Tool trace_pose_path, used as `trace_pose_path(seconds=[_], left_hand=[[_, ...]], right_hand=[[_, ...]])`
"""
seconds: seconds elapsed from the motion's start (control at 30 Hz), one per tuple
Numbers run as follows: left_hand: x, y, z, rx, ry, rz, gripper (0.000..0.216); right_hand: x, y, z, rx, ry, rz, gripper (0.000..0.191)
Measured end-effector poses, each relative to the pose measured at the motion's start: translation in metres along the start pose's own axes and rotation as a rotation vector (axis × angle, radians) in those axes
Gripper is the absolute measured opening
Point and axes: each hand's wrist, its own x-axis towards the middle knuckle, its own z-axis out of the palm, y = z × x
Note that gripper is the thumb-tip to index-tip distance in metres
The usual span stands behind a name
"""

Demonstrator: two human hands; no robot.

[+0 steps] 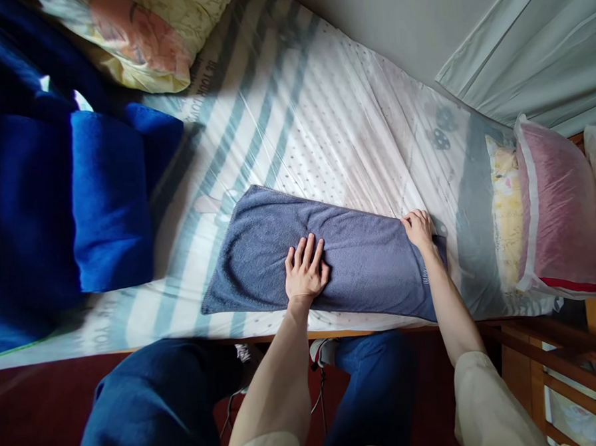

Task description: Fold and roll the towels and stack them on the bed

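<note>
A grey-blue towel [364, 259] lies spread lengthwise on the bed near its front edge, with soft wrinkles at its left end. My left hand [304, 272] rests flat on the towel's middle, fingers spread and holding nothing. At the towel's far right corner, my right hand [419, 228] has its fingers bent and closed on the edge. Small lettering shows on the towel just left of my right wrist. The fingertips of the right hand are partly hidden.
Folded blue cloth [111, 199] is piled on the left of the bed. A yellow printed pillow [143, 38] lies at the back left. Pink and yellow cushions [564, 202] in clear covers stand at the right. A pale curtain [533, 44] hangs along the grey wall.
</note>
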Motion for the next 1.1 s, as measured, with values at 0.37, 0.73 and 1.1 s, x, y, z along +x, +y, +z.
trace_pose_path(seconds=[0.37, 0.73, 1.1], left_hand=[[0.000, -0.001, -0.001, 0.007, -0.009, -0.009, 0.065], [-0.001, 0.001, -0.002, -0.022, -0.039, -0.030, 0.068], [0.001, 0.001, -0.003, -0.009, -0.051, -0.036, 0.067]], right_hand=[[-0.097, -0.010, 0.062, 0.060, 0.159, 0.250, 0.062], [-0.072, 0.096, 0.028, 0.132, 0.212, 0.300, 0.046], [-0.052, 0.100, 0.009, 0.096, 0.330, 0.479, 0.024]])
